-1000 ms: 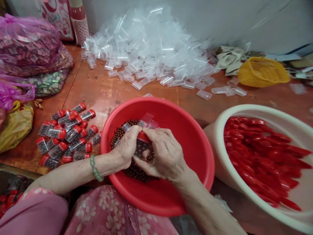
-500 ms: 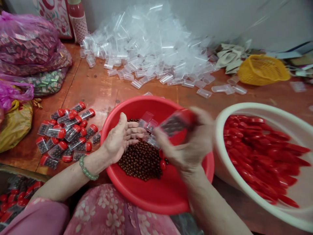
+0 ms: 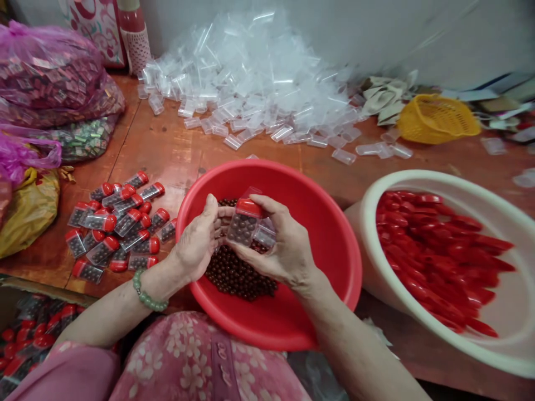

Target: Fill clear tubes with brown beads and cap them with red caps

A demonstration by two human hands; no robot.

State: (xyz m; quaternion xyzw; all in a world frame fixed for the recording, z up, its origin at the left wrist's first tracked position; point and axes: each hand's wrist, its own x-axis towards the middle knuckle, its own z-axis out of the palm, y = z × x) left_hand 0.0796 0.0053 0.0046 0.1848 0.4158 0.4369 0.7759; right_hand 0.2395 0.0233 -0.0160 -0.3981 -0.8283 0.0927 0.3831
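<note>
Over the red basin (image 3: 334,245), my right hand (image 3: 286,242) grips a clear container (image 3: 243,225) with a red cap, filled with dark beads, between thumb and fingers. My left hand (image 3: 198,236) is open beside it, palm facing the container, thumb up and fingers stretched behind it. Brown beads (image 3: 242,278) lie in the basin below both hands. Close to my right hand's palm are clear empty containers (image 3: 264,235), partly hidden by the fingers.
Filled red-capped containers (image 3: 125,217) lie on the table at left, near tied plastic bags (image 3: 50,78). Clear empty containers (image 3: 259,94) are heaped at the back. A white basin (image 3: 368,234) of red caps (image 3: 434,256) stands right, a yellow basket (image 3: 437,120) behind.
My right hand has moved left with the capped container, which now stands more upright beside my left hand. The red pieces seen by the beads are out of sight. The view has shifted slightly.
</note>
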